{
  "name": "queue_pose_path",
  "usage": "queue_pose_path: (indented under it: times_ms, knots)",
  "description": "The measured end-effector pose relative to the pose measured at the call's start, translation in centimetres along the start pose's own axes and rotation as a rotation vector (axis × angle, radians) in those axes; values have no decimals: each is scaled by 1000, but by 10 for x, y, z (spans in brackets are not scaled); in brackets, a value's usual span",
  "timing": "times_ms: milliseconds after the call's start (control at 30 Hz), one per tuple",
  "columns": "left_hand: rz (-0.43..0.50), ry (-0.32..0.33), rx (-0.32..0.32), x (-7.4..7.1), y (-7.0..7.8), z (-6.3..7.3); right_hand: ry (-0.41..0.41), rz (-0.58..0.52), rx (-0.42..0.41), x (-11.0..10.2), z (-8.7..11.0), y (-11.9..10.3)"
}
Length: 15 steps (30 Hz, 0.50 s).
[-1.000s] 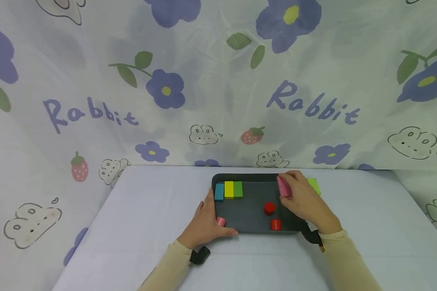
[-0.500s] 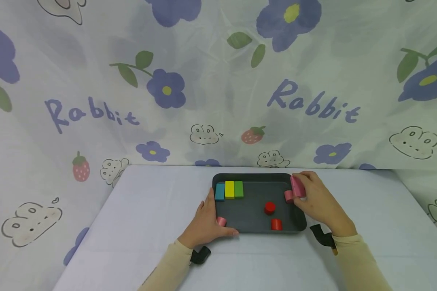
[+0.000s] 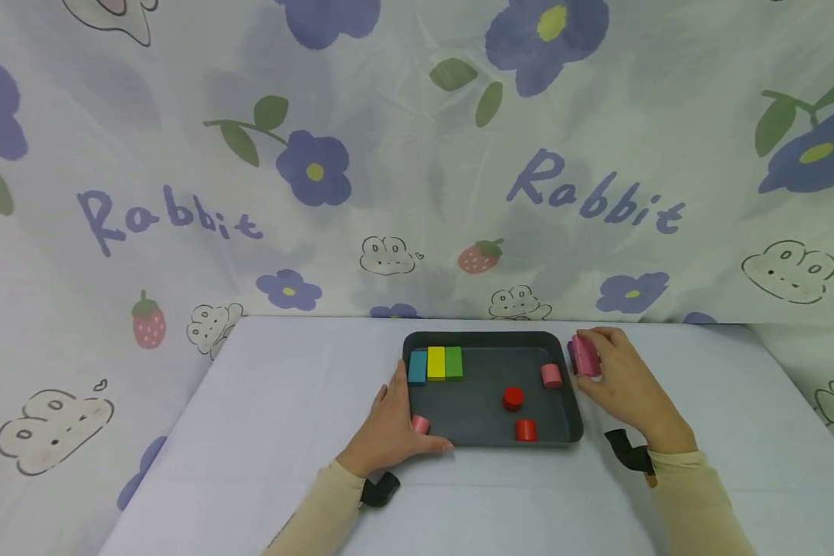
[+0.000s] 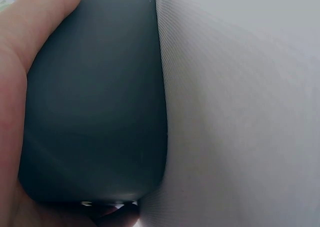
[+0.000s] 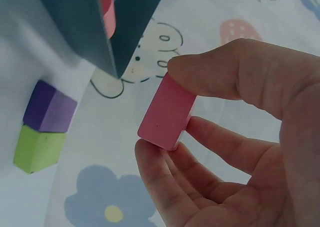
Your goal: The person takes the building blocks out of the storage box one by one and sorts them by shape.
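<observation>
My right hand pinches a pink rectangular block between thumb and fingertips, just past the right side of the dark grey tray. In the right wrist view, a purple block and a lime green block sit side by side beyond the held one. From the head, only a sliver of purple shows by the pink block. My left hand braces the tray's front left corner, fingers straight along its side and thumb along the front. The tray's outer wall fills much of the left wrist view.
Along the tray's back left stand a blue block, a yellow block and a green block. Two red cylinders lie front right, a pink cylinder at the right, another pink cylinder by my left hand.
My right hand has carried the pink block rightward from over the tray to outside its right wall, uncovering the pink cylinder inside. My left hand has stayed put.
</observation>
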<state>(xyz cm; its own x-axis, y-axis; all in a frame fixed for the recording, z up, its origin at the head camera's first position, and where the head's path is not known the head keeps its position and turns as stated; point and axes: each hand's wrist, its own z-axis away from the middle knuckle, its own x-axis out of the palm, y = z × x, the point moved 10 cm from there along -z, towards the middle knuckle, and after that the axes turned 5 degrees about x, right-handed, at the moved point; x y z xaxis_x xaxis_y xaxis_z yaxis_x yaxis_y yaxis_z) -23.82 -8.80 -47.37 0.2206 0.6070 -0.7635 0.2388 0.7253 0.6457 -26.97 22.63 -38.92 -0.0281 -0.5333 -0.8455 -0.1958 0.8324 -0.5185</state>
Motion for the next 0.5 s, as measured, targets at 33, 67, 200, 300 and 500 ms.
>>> queue_pose_path:
  times_ms: [33,67,200,300,500]
  knots:
    - [1,-1,0,0,0,0,-1,-1,5,0,0,2]
    - [-3,-5,-4,1,-1,0,-3,-2,9,-1,0,4]
    - [-15,-11,-14,1,-2,0,-1,-8,27,-4,-1,15]
    - [-15,-7,-14,1,-2,0,15,-10,31,-8,-2,21]
    - [-6,-1,-10,0,-1,-1,41,10,44,-15,-1,31]
